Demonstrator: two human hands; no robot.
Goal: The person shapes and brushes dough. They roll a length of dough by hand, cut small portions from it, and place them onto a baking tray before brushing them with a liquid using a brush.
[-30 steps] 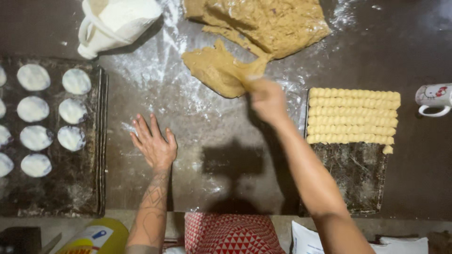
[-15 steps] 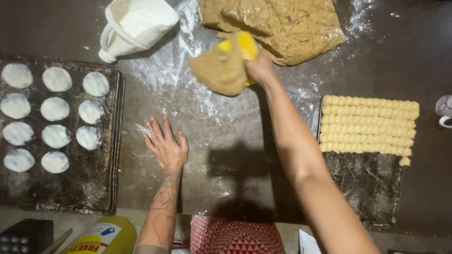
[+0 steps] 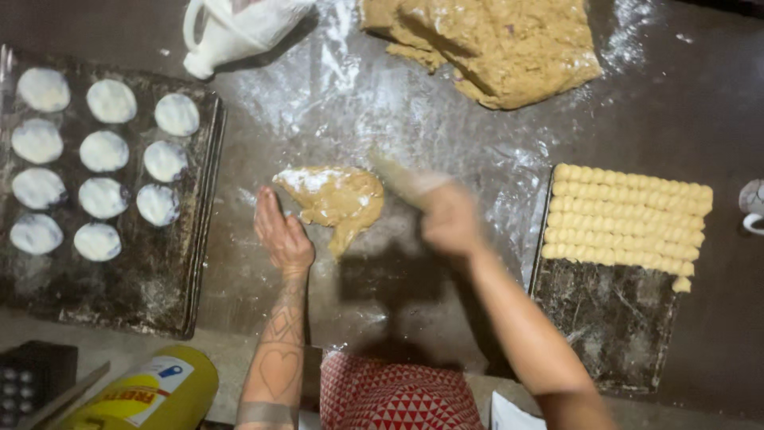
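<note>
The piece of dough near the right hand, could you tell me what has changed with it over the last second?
The piece of dough came from beside the big dough mass down to the floured table, next to the left hand. The blurred right hand drew back with its scraper. Both trays kept their contents.

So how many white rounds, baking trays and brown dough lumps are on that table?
White rounds: 11
Baking trays: 2
Brown dough lumps: 2
Total: 15
</note>
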